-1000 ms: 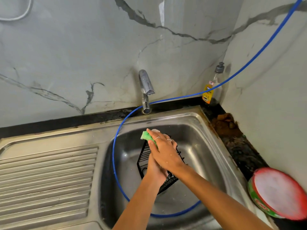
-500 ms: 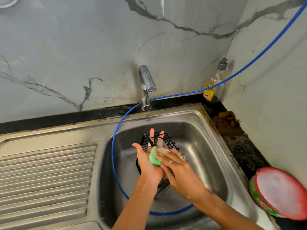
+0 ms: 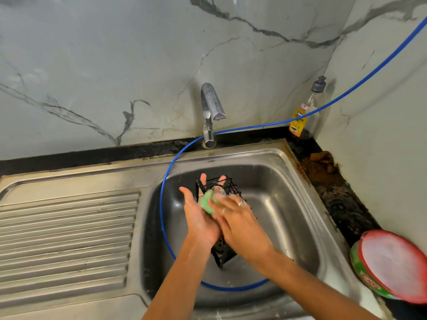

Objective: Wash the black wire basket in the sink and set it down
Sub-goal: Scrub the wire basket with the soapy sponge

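Black wire basket [image 3: 231, 186] inside sink [image 3: 291, 218]

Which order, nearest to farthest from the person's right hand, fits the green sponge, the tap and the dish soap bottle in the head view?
From the right hand:
1. green sponge, at its fingertips, just to the left.
2. tap, behind the sink, by the back wall.
3. dish soap bottle, in the far back-right corner.

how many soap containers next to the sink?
2. A pump bottle stands in the back corner, right of the tap. A round red-and-green tub sits tilted at the right edge, partly cut off by the frame.
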A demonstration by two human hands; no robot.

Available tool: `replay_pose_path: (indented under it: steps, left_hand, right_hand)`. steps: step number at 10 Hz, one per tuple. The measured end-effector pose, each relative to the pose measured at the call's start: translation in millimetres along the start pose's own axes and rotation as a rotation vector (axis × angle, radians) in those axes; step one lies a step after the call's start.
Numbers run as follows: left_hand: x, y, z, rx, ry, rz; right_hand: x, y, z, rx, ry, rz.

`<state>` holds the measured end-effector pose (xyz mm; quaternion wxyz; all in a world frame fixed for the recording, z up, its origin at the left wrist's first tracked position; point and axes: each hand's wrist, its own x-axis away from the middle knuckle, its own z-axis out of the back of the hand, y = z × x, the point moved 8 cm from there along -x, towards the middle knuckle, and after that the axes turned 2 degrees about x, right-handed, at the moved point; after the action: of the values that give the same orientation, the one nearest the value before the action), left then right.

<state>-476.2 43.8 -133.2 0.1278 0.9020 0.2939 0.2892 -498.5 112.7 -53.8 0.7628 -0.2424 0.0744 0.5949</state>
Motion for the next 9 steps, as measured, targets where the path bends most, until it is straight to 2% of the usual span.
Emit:
replay_pose_path:
  steps: [1,3,4,6,7,8,9]
  left_hand:
    - [8,5,3,0.0,0.062,0.017]
    - [17,1,0,-0.073,0.017,0.032]
    - [14,0,1,-0.116,-0.004,0.051]
    - [7,11,7,-0.108,-0.039,-0.018]
    - [10,9,4,-0.117,-0.058,-0.02]
    - [8,8,6,-0.133,-0.036,-0.018]
    - [9,11,7,-0.16,-0.002,-0.011]
  right_hand:
    - [49,1,6,-0.122,0.022,-0.011]
    - [-25,25,-6,0.032,0.049,-0.024]
    - [-51,36,-23,0.046,-0.002,-0.078]
    - [3,18,1,-0.066,0.027,-0.027]
    - [49,27,4,-0.167,-0.012,-0.075]
    - [51,40,3,-0.199,-0.011,-0.13]
    - [11,52,-7,-0.13,0.014,-0.182]
